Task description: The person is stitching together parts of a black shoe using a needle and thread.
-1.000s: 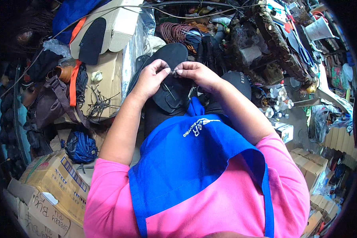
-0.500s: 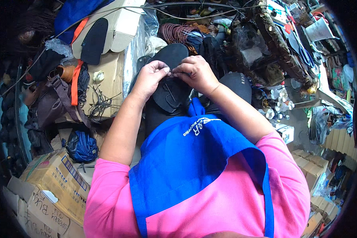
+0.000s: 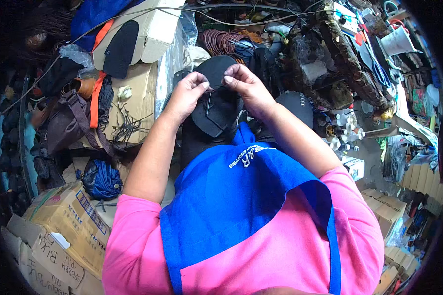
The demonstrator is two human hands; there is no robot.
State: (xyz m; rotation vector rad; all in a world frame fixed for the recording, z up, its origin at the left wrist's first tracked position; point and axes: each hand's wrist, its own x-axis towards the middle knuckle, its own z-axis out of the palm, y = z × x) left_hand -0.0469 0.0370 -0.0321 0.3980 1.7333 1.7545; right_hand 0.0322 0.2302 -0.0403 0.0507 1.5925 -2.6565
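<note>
A black shoe sole [image 3: 214, 120] lies over my lap, its toe end pointing away from me. A thin, pale strand [image 3: 209, 105] runs across its dark surface, too fine to tell whether it is thread or wire. My left hand [image 3: 186, 96] is over the sole's left edge, thumb and fingertips pinched together. On the other side, my right hand [image 3: 248, 87] also pinches, thumb against bent fingers, above the sole's right edge. A small gap separates the two hands. Whatever lies between the fingertips is too small to make out.
Cardboard [image 3: 140, 93] with a dark insole [image 3: 121, 49] and black cords [image 3: 128, 125] is to the left. A coil of brown cord [image 3: 221, 42] lies beyond the sole. Small bottles [image 3: 347, 129] stand at right, below a rough wooden frame [image 3: 352, 49]. Boxes [image 3: 69, 231] fill the lower left.
My hands, which met over the sole, have drawn apart. The right hand has moved slightly right and the left slightly down. The sole stays in about the same place.
</note>
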